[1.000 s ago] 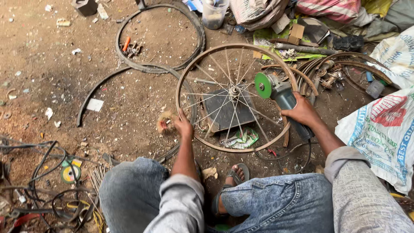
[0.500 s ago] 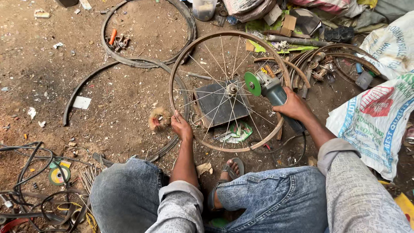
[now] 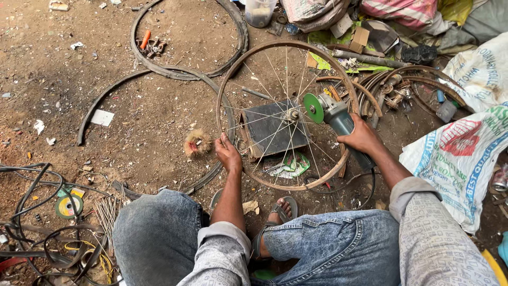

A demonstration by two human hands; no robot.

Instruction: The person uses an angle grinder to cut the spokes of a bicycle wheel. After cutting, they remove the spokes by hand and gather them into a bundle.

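A rusty spoked bicycle wheel [image 3: 254, 63] lies flat on the dirt over a dark square block [image 3: 272, 130]. My left hand [image 3: 228, 154] grips the wheel's rim at its near left side. My right hand [image 3: 362, 136] holds a grey-blue angle grinder [image 3: 338, 119] whose green disc [image 3: 313, 108] stands just right of the wheel's hub [image 3: 291, 114], over the spokes. I am squatting, with my jeans-clad knees and a sandalled foot [image 3: 278, 212] at the bottom of the view.
Bare tyre rings [image 3: 190, 71] and a curved tyre strip [image 3: 100, 108] lie to the left and behind. A round wire brush [image 3: 194, 143] sits beside my left hand. Tangled black cables [image 3: 32, 222] at lower left; printed sacks [image 3: 460, 153] and more rims [image 3: 418, 79] at right.
The view has shifted slightly. The grinder's disc has moved in from near the far right rim towards the hub. My left hand stays on the rim.
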